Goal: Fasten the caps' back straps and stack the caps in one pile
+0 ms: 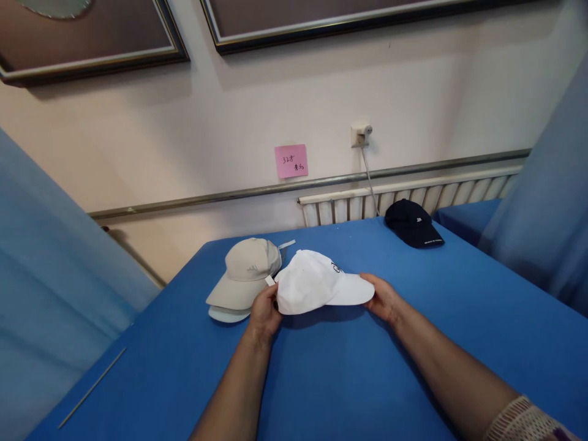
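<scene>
Between my two hands is a white baseball cap (307,285), its brim pointing right and dark lettering on its front. My left hand (265,312) is closed on the back edge of the cap, near its strap. On the other side, my right hand (382,298) pinches the tip of the brim. Just left of the white cap, a beige cap (250,263) sits stacked on a pale cap (228,315), of which mostly the brim shows. A navy cap (411,223) with small white marks lies at the back right.
The caps are over a blue-covered table (321,380). A thin stick (92,388) lies near its left edge. Behind stand a radiator (340,208), a rail (229,196) and a plugged socket (361,136). A pink note (291,161) is on the wall; blue curtains (55,275) hang at both sides.
</scene>
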Available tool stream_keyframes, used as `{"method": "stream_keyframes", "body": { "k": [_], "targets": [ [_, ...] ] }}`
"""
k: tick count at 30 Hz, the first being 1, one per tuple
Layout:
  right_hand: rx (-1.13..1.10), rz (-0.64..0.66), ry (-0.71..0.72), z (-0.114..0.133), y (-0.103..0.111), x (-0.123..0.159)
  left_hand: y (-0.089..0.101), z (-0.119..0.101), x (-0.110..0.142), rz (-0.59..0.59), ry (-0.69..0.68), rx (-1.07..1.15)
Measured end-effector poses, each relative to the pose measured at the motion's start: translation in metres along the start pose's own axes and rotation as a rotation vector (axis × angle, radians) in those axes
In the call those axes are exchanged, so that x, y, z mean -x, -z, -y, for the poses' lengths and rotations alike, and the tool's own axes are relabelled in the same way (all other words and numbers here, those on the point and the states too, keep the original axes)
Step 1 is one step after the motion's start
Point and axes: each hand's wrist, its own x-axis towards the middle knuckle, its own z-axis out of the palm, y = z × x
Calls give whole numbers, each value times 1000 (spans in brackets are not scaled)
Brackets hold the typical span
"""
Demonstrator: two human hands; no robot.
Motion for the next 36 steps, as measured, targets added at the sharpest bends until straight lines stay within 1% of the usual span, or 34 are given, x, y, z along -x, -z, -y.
{"method": "stream_keyframes", "body": {
  "k": [2, 4, 5, 7, 9, 10, 11, 13, 16, 17, 18, 19, 21, 23, 26, 28, 30, 31, 33, 34, 36],
  "targets": [
    [-73, 0, 42, 3, -1, 0, 0, 0, -1, 8, -12, 11],
    [-191, -9, 118, 10, 0, 1, 1, 0, -4, 9, -31, 30],
    [-260, -16, 162, 13, 0, 2, 3, 1, -6, -9, -40, 35],
    [-370, -16, 240, 19, -1, 6, 5, 2, -9, -89, -60, 25],
    [-431, 29, 283, 20, -4, 10, 6, 7, -10, -155, -70, -14],
    [-445, 62, 289, 18, -7, 12, 5, 10, -8, -148, -63, -43],
    [-448, 93, 283, 14, -10, 14, 4, 15, -6, -109, -46, -79],
    [-429, 132, 241, 1, -18, 18, -2, 26, 1, 43, 16, -171],
    [-350, 133, 148, -27, -31, 25, -13, 44, 16, 303, 98, -304],
    [-304, 147, 130, -36, -34, 28, -16, 50, 21, 368, 111, -323],
    [-252, 159, 126, -43, -37, 30, -19, 55, 24, 406, 116, -330],
    [-196, 176, 125, -50, -39, 32, -21, 60, 27, 413, 113, -324],
    [-93, 201, 120, -59, -43, 36, -23, 66, 29, 367, 86, -277],
    [-13, 213, 115, -64, -45, 38, -24, 69, 29, 299, 53, -202],
    [84, 249, 127, -66, -47, 41, -26, 70, 29, 277, 43, -91],
    [163, 292, 126, -66, -47, 42, -28, 64, 29, 280, 27, -31],
    [238, 317, 110, -66, -47, 42, -28, 50, 29, 250, -30, 26],
    [265, 322, 100, -66, -46, 43, -27, 38, 29, 226, -72, 54],
    [300, 332, 82, -67, -43, 42, -20, 8, 27, 155, -188, 119],
    [312, 340, 74, -66, -42, 42, -14, -9, 26, 118, -256, 147],
    [333, 356, 57, -66, -40, 41, 6, -42, 23, 18, -401, 196]
  ]
}}
